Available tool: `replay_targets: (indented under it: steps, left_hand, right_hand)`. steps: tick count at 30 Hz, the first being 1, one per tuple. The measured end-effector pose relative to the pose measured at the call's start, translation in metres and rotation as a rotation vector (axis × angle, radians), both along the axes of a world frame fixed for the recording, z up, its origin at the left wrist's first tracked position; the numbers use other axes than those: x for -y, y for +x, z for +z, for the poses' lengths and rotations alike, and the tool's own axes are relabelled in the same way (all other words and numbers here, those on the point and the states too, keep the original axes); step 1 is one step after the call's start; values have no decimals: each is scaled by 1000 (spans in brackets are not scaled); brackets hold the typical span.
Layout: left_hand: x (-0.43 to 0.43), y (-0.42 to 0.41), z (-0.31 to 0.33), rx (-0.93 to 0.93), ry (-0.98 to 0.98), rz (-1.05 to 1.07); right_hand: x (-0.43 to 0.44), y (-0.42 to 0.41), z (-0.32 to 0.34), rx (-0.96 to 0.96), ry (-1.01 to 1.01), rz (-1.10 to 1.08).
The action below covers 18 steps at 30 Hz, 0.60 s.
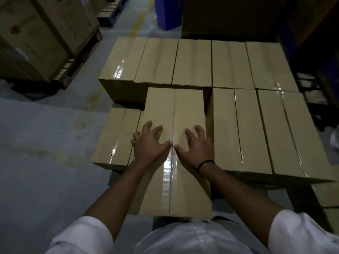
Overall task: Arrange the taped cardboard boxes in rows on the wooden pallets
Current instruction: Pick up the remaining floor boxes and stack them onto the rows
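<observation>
A long taped cardboard box [174, 189] lies in front of me, its far end against the back row. My left hand [149, 143] and my right hand [196, 143] rest flat on its top with fingers spread, thumbs almost touching over the clear tape seam. A back row of several taped boxes [194, 63] stands side by side. Two more boxes [256, 132] sit at the same height to the right of my box. A lower box [113, 136] lies to its left. The pallet under them is almost wholly hidden.
Grey concrete floor [45, 153] with faded yellow marks stretches to the left. A large wooden crate on a pallet [42, 37] stands at the back left. A blue bin [167, 11] and a big dark carton [229, 15] are behind the rows. Dark racking fills the right.
</observation>
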<state>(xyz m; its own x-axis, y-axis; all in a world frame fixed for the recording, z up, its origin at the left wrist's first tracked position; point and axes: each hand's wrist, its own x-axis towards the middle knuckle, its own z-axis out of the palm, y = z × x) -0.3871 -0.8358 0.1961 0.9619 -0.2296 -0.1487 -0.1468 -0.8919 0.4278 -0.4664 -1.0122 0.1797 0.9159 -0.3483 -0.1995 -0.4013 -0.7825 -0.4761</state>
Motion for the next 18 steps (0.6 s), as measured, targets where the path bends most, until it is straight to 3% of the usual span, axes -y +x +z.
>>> replay_targets:
  steps: [14,18]
  left_hand:
    - [37,86,-72,-138,16,-225]
    - [61,117,-93,-207,-9,-349]
  right_hand:
    - [48,76,-51,-128,-45,-89]
    - [87,100,-71,-155,47,-198]
